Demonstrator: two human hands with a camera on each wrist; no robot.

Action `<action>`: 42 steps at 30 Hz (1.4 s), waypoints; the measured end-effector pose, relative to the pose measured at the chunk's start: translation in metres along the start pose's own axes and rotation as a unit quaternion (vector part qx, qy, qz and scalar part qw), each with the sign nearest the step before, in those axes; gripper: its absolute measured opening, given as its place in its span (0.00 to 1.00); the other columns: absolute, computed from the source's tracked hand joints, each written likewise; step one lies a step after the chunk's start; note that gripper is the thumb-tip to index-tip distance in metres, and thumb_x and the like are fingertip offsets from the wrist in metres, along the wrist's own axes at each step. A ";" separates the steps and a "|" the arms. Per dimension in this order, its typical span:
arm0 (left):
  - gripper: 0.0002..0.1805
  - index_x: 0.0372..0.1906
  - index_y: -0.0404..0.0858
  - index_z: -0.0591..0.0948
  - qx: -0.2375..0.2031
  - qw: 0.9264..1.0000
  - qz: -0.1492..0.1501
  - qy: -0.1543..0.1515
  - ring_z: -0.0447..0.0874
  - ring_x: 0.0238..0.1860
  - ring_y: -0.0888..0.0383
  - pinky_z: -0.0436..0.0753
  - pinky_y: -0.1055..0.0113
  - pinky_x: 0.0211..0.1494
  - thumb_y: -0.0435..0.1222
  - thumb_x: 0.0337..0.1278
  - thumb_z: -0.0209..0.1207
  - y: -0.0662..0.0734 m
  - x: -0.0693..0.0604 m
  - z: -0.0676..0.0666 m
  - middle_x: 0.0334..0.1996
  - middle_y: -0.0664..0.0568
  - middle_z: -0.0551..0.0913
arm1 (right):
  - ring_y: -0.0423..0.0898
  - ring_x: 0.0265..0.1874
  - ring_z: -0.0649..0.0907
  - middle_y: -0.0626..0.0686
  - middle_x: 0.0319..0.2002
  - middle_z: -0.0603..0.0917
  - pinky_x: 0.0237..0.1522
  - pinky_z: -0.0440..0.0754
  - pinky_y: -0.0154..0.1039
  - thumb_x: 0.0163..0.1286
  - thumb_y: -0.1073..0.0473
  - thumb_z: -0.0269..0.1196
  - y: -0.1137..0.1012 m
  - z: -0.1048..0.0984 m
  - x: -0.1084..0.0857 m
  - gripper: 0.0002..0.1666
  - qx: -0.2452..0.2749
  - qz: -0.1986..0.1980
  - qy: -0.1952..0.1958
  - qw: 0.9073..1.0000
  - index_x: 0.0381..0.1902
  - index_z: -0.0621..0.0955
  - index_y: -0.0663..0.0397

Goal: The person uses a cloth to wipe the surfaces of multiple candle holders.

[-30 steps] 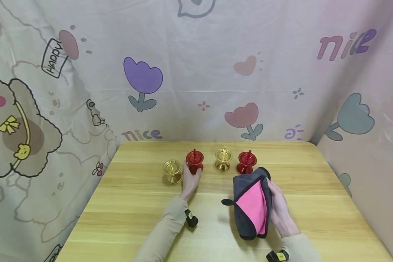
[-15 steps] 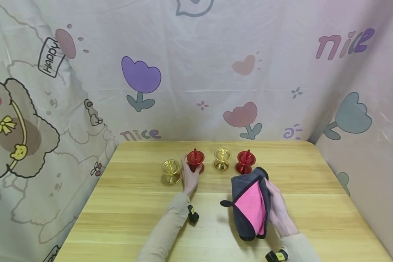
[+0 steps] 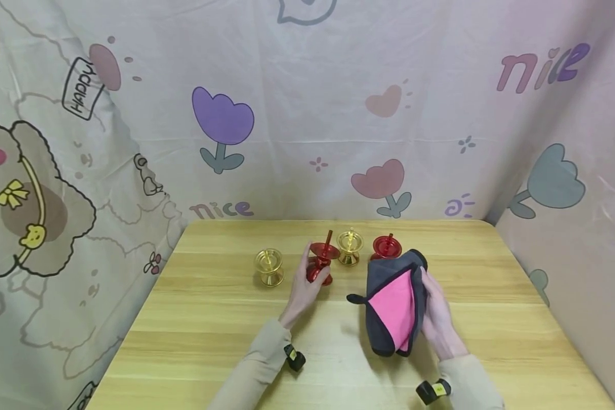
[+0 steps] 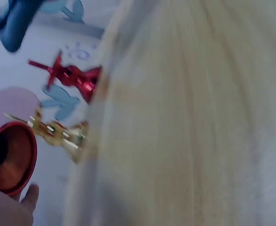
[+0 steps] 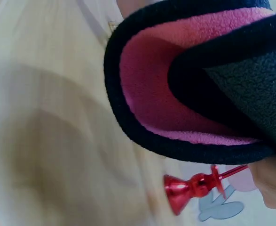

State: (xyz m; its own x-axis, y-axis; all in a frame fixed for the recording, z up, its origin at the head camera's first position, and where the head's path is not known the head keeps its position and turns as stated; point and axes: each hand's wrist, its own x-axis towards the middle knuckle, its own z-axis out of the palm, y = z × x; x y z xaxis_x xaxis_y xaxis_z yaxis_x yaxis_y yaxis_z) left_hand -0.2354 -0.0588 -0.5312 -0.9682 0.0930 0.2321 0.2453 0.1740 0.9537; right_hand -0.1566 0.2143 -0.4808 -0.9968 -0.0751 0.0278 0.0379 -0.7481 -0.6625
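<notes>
My left hand (image 3: 302,293) grips a red metal candle holder (image 3: 324,250) by its stem. The holder is tilted and raised off the table, its spike pointing up and right. In the left wrist view the hollow underside of its base (image 4: 11,157) faces the camera. My right hand (image 3: 437,316) holds a folded towel (image 3: 394,307), grey outside, pink inside, with black edging and a small loop. Up close, the right wrist view shows the towel's layered fold (image 5: 147,89). Most of my right fingers are hidden behind the cloth.
A gold candle holder (image 3: 269,266) stands left of my left hand. Another gold one (image 3: 349,245) is just right of the raised holder. A second red candle holder (image 3: 386,247) stands behind the towel, its base hidden. Patterned cloth (image 3: 307,114) hangs behind the wooden table (image 3: 195,341).
My left hand has lifted the red candle holder from its spot in the row, moving it right and tilting it. My right hand has raised the towel slightly toward the back.
</notes>
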 end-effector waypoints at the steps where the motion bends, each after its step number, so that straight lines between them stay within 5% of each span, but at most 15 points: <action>1: 0.45 0.82 0.44 0.49 -0.008 1.000 0.007 -0.010 0.81 0.60 0.38 0.79 0.47 0.68 0.33 0.68 0.60 0.004 -0.003 -0.001 0.60 0.33 0.78 | 0.36 0.45 0.87 0.44 0.46 0.90 0.52 0.84 0.28 0.84 0.57 0.42 -0.001 0.003 0.002 0.23 -0.001 -0.011 0.002 1.000 0.52 0.85 0.48; 7: 0.45 0.82 0.48 0.51 -0.053 0.997 0.021 -0.046 0.84 0.57 0.43 0.83 0.57 0.63 0.36 0.67 0.62 0.034 -0.026 -0.007 0.57 0.37 0.81 | 0.36 0.45 0.87 0.45 0.47 0.88 0.50 0.85 0.28 0.82 0.56 0.48 -0.009 0.026 0.011 0.16 -0.073 -0.084 0.037 0.993 0.56 0.80 0.51; 11: 0.44 0.81 0.44 0.51 -0.065 0.995 0.047 -0.058 0.86 0.53 0.44 0.86 0.63 0.58 0.35 0.67 0.61 0.056 -0.037 -0.010 0.55 0.35 0.82 | 0.34 0.37 0.86 0.44 0.39 0.86 0.39 0.86 0.26 0.80 0.56 0.53 -0.009 0.048 0.015 0.12 -0.174 -0.149 0.079 0.970 0.50 0.81 0.51; 15: 0.43 0.81 0.41 0.54 -0.069 0.993 0.065 -0.066 0.88 0.50 0.46 0.87 0.66 0.54 0.32 0.66 0.62 0.075 -0.045 -0.011 0.53 0.35 0.84 | 0.32 0.28 0.81 0.41 0.30 0.84 0.28 0.81 0.24 0.78 0.64 0.55 -0.004 0.070 0.018 0.12 -0.269 -0.235 0.080 0.931 0.41 0.85 0.47; 20: 0.43 0.80 0.46 0.55 -0.060 0.992 0.069 -0.085 0.88 0.50 0.51 0.86 0.67 0.55 0.33 0.65 0.63 0.096 -0.053 -0.013 0.53 0.38 0.85 | 0.30 0.30 0.82 0.38 0.35 0.87 0.30 0.81 0.22 0.73 0.73 0.57 -0.001 0.085 0.022 0.17 -0.370 -0.316 -0.043 0.873 0.46 0.86 0.49; 25: 0.42 0.80 0.49 0.56 -0.078 0.989 0.073 -0.100 0.87 0.51 0.54 0.86 0.67 0.55 0.32 0.67 0.62 0.108 -0.060 -0.012 0.54 0.37 0.84 | 0.34 0.48 0.82 0.40 0.49 0.87 0.53 0.78 0.25 0.71 0.72 0.59 -0.006 0.088 0.026 0.16 -0.458 -0.326 -0.184 0.806 0.53 0.85 0.59; 29: 0.41 0.80 0.50 0.57 -0.098 0.987 0.074 -0.106 0.86 0.54 0.55 0.87 0.66 0.53 0.32 0.67 0.61 0.112 -0.063 -0.011 0.55 0.36 0.83 | 0.37 0.58 0.77 0.42 0.58 0.85 0.63 0.71 0.29 0.71 0.73 0.57 -0.014 0.085 0.026 0.21 -0.501 -0.295 -0.260 0.771 0.57 0.84 0.56; 36: 0.41 0.80 0.52 0.57 -0.113 0.985 0.061 -0.113 0.86 0.54 0.61 0.87 0.67 0.53 0.31 0.67 0.62 0.117 -0.067 -0.013 0.56 0.36 0.82 | 0.36 0.68 0.68 0.38 0.70 0.73 0.70 0.61 0.27 0.70 0.76 0.45 -0.032 0.081 0.023 0.33 -0.514 -0.214 -0.357 0.750 0.66 0.79 0.50; 40: 0.42 0.80 0.51 0.56 -0.111 0.985 0.061 -0.121 0.86 0.55 0.55 0.88 0.66 0.52 0.31 0.67 0.61 0.120 -0.069 -0.014 0.56 0.35 0.82 | 0.35 0.69 0.67 0.39 0.68 0.74 0.71 0.61 0.26 0.70 0.77 0.50 -0.037 0.083 0.022 0.29 -0.522 -0.196 -0.372 0.742 0.63 0.80 0.54; 42: 0.43 0.81 0.51 0.55 -0.105 0.984 0.061 -0.128 0.85 0.55 0.51 0.88 0.66 0.53 0.31 0.67 0.61 0.122 -0.070 -0.014 0.57 0.36 0.82 | 0.36 0.66 0.69 0.39 0.64 0.76 0.69 0.64 0.28 0.69 0.78 0.55 -0.038 0.085 0.022 0.25 -0.523 -0.188 -0.369 0.745 0.59 0.82 0.57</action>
State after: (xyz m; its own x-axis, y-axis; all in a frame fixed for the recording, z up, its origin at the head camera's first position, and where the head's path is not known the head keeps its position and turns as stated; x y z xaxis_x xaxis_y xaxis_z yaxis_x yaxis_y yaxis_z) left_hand -0.1383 -0.0578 -0.4285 -0.8816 0.3491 0.3176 0.3184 -0.0569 0.9463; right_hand -0.1737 0.1849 -0.3917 -0.5982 -0.6214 0.5060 -0.6945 0.0869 -0.7142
